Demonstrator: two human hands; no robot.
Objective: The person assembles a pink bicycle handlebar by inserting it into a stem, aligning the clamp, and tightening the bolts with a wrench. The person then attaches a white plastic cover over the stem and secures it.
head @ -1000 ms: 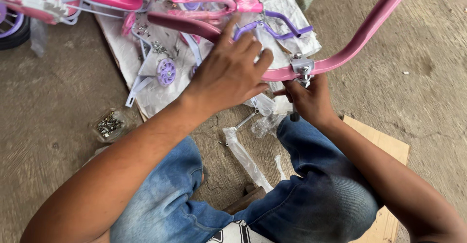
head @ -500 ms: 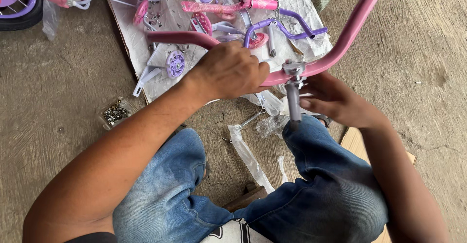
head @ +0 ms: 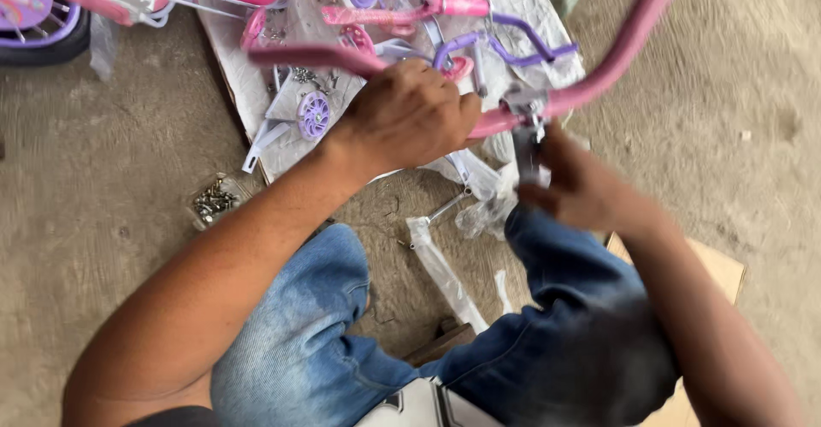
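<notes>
Starting at the far left, a purple-rimmed wheel point(head: 38, 20) lies on the concrete floor point(head: 103, 247), and nearer the knees sits a small clear bag of screws point(head: 214, 200). Next comes a sheet of cardboard point(head: 256, 93) strewn with plastic-wrapped pink and purple bicycle parts, among them a small purple training wheel point(head: 314, 115). Over all this the left hand point(head: 410, 115) is clenched around the pink handlebar point(head: 616, 59), gripping it just left of its grey centre clamp point(head: 523, 102). A grey stem point(head: 528, 149) hangs down from that clamp, and the right hand point(head: 581, 192) closes on its lower end, though blur hides the fingers. Both hands hold the handlebar above the blue-jeaned knees point(head: 316, 333). A second cardboard piece point(head: 714, 269) lies at the right.
</notes>
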